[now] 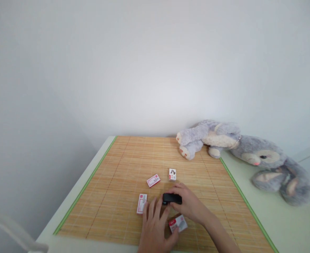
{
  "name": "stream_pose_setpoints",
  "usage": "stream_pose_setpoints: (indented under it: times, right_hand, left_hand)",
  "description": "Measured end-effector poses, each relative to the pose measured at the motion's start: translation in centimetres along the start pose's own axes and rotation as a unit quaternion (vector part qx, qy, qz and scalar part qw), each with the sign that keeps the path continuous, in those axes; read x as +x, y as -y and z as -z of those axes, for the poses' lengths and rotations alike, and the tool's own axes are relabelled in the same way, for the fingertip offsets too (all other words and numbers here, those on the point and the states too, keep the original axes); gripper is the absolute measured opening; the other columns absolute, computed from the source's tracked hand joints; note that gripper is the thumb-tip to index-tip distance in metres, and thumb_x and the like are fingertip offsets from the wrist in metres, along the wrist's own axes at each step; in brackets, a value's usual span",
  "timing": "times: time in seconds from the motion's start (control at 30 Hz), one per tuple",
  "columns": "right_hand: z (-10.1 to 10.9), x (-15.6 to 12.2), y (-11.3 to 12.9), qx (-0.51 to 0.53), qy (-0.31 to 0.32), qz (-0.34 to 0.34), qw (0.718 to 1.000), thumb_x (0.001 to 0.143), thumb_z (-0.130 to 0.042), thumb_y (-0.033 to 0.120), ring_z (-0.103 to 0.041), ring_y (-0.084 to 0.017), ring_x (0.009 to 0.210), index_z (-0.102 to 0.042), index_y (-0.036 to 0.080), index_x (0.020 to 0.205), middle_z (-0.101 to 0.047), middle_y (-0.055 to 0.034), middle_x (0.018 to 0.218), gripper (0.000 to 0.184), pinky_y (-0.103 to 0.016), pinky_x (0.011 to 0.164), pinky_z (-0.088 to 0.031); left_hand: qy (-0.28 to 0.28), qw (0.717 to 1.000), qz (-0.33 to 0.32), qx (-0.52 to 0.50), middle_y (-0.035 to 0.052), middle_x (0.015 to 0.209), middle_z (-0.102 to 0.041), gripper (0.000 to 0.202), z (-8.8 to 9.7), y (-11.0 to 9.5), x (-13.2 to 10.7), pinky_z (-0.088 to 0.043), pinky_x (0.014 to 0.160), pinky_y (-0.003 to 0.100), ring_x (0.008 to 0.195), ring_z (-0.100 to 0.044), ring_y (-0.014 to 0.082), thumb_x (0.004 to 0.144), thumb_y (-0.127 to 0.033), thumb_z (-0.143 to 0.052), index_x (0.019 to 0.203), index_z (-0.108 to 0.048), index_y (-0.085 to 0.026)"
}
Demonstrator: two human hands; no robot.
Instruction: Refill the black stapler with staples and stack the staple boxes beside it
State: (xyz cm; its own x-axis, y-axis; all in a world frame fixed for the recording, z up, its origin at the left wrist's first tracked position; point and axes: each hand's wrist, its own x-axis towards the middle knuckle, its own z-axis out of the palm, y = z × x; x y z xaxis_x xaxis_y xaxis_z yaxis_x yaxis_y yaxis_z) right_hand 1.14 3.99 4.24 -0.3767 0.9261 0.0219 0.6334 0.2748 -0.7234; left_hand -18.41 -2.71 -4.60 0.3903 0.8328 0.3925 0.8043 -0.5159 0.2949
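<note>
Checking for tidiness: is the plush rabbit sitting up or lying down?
Lying down. The plush rabbit sprawls on its side along the table's far right edge, head low, feet pointing left over the bamboo mat.

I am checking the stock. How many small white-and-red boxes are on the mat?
4. One box behind the hands, one to its left, one beside the left hand, one partly under the hands. More could be hidden.
</note>
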Motion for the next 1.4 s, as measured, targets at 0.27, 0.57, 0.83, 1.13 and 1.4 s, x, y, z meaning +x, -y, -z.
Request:
stream_pose_setpoints:
  times: [0.27, 0.57, 0.83, 1.13, 1.4]
  right_hand:
    - [5.2, -1.0, 0.7, 0.027, -0.038, 0.033, 0.998, 0.082, -0.078, 0.024, -0.057, -0.024, 0.12, -0.068, 0.026, 0.103, -0.063, -0.0038, 0.125, 0.023, -0.037, 0.106, -0.045]
    - [8.9, -6.9, -8.0, 0.037, -0.044, -0.061, 0.996, 0.088, -0.07, 0.04, -0.061, -0.025, 0.117, -0.067, 0.026, 0.108, -0.063, -0.0056, 0.119, 0.024, -0.04, 0.104, -0.048]
    - [6.4, -10.6, -10.3, 0.127, -0.108, -0.193, 0.967, 0.083, -0.073, 0.059, -0.068, -0.022, 0.094, -0.059, 0.024, 0.13, -0.069, -0.0052, 0.105, 0.06, -0.034, 0.081, -0.057]
    - [-3.5, -9.7, -6.2, 0.35, 0.066, -0.304, 0.884, 0.077, -0.051, 0.091, -0.045, -0.007, 0.035, -0.057, 0.022, 0.101, -0.061, 0.0055, 0.063, 0.073, -0.02, 0.036, -0.027]
    - [-2.9, -9.1, -4.6, 0.088, -0.043, -0.207, 0.973, 0.087, -0.067, 0.052, -0.058, -0.015, 0.061, -0.069, 0.022, 0.105, -0.061, 0.0038, 0.066, 0.035, -0.027, 0.059, -0.039]
  left_hand:
    - [0.06, 0.998, 0.02, 0.03, 0.0014, 0.166, -0.04, 0.08, 1.7, 0.7, 0.3, -0.011, 0.122, 0.071, 0.153, -0.03, 0.0419, 0.088, -0.055, -0.065, 0.161, -0.033, -0.042]
    - [0.077, 0.997, 0.023, 0.018, 0.0031, 0.167, -0.038, 0.095, 1.7, 1.1, 0.2, -0.014, 0.119, 0.076, 0.149, -0.033, 0.047, 0.079, -0.069, -0.071, 0.161, -0.03, -0.044]
    - [0.014, 0.999, -0.02, 0.028, 0.0117, 0.163, -0.041, 0.092, 1.8, 1.3, -0.6, -0.035, 0.116, 0.061, 0.148, -0.037, 0.0424, 0.074, -0.058, -0.078, 0.155, -0.045, -0.032]
    - [0.09, 0.992, -0.003, -0.092, 0.0029, 0.112, -0.068, 0.038, 2.9, 0.1, 0.6, -0.044, 0.097, 0.044, 0.105, -0.061, 0.0257, 0.081, -0.033, -0.075, 0.118, -0.068, -0.032]
    - [0.149, 0.981, 0.019, -0.12, -0.0014, 0.119, -0.067, 0.048, 3.7, 1.6, 2.0, -0.036, 0.107, 0.044, 0.115, -0.059, 0.0254, 0.078, -0.037, -0.08, 0.124, -0.065, -0.038]
